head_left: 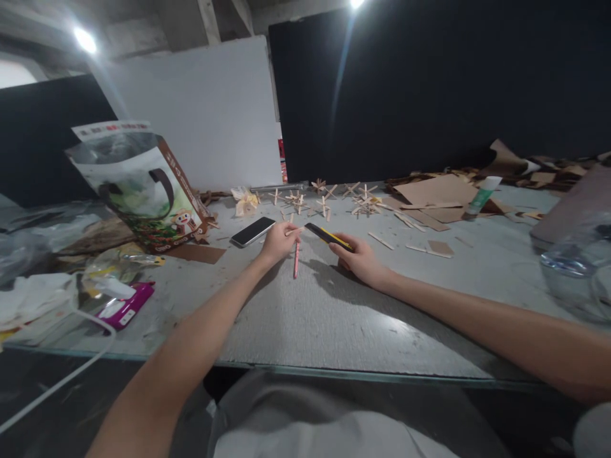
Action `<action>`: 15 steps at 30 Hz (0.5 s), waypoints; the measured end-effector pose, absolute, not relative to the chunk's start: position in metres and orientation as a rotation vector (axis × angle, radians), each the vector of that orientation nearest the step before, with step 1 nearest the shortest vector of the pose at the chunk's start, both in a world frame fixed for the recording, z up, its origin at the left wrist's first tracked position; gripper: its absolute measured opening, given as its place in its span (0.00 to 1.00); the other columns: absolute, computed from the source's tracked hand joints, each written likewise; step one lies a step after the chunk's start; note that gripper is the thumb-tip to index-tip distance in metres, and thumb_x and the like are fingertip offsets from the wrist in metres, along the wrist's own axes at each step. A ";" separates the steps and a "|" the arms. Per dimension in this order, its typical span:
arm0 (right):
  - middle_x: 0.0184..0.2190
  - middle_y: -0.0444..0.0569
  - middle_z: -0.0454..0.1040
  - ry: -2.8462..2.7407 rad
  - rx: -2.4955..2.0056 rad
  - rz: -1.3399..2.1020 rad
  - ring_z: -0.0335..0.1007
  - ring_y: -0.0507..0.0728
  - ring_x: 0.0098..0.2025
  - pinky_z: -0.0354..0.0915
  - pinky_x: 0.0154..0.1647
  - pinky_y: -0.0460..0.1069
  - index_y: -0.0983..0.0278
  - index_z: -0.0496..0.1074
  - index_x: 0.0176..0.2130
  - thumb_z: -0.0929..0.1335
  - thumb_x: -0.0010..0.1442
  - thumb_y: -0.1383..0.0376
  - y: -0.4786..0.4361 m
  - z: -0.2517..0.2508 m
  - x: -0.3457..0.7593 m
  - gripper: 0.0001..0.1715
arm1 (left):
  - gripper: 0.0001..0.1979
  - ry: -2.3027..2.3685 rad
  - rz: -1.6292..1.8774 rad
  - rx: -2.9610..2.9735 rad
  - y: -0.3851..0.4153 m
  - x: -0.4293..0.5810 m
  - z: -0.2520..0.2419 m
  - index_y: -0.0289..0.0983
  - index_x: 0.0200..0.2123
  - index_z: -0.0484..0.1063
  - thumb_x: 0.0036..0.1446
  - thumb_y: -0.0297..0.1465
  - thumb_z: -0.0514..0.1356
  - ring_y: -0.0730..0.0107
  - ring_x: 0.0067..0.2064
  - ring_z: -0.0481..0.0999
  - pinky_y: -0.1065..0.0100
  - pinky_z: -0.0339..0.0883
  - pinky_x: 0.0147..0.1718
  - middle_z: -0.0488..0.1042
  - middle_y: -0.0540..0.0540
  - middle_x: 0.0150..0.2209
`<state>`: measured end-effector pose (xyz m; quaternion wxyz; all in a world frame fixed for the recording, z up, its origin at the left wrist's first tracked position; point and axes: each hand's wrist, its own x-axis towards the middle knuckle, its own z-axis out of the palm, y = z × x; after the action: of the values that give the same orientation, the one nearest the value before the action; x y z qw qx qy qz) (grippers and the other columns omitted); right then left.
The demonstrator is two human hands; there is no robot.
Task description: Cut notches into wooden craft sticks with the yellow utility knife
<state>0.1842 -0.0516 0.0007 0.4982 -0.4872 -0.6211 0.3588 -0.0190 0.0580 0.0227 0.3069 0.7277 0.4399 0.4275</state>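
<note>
My left hand (278,242) is closed round a thin wooden stick whose tip pokes out to the right, and a pink pencil (296,261) lies on the table just below it. My right hand (359,259) grips a black and yellow utility knife (327,236), its blade end pointing left toward the stick. Both hands rest on the grey table (310,312). A black phone (252,231) lies just left of my left hand. Several small crosses made of wooden sticks (324,198) are spread out behind the hands.
A printed paper bag (143,187) stands at the left, with plastic bags, a pink packet (125,306) and a white cable in front of it. Cardboard pieces (436,194) and a glue bottle (482,194) lie at the back right. A clear plastic bottle (580,264) sits at the right edge.
</note>
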 end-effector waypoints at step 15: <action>0.23 0.44 0.69 -1.605 -1.239 0.618 0.66 0.57 0.27 0.61 0.31 0.50 0.66 0.77 0.52 0.66 0.63 0.50 -0.051 0.002 0.188 0.28 | 0.04 1.052 1.073 1.967 0.052 -0.019 0.023 0.37 0.30 0.70 0.55 0.24 0.62 0.72 0.25 0.74 0.72 0.65 0.29 0.75 0.50 0.22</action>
<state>0.1875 -0.0514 0.0022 0.4891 -0.5098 -0.6605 0.2542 -0.0190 0.0519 0.0235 0.3269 0.7511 0.4014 0.4097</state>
